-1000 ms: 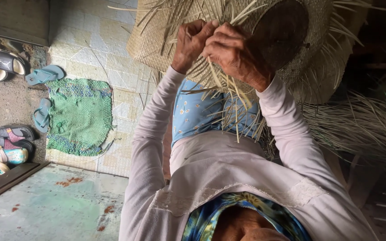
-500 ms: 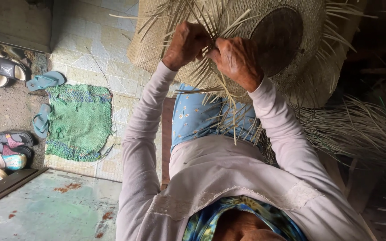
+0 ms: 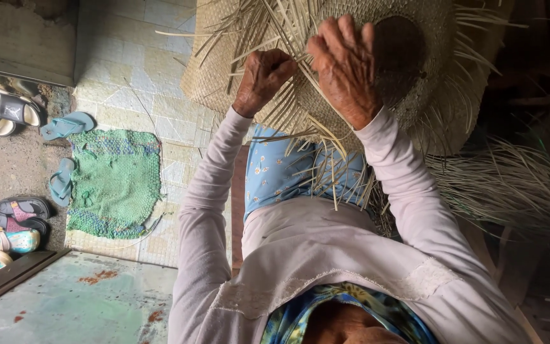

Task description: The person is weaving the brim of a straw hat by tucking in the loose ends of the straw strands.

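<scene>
Upper centre of the frame, your left hand (image 3: 263, 79) is fisted on loose strands; your right hand (image 3: 346, 67) lies flat, fingers together, on the woven straw mat (image 3: 224, 76). Light, pliable, brittle-edged; grip strands near the weave.

Both arms reach toward twelve o'clock, sleeves pale; left hand (image 3: 263, 78) curled into a fist; right hand (image 3: 345, 67) flat, fingers extended.

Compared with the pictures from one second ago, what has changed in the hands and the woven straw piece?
The right hand opened and now lies flat on the woven straw piece, fingers spread. The left hand stayed a closed fist gripping loose straw strips. The hands moved slightly apart. The green mat and sandals kept their places.
</scene>
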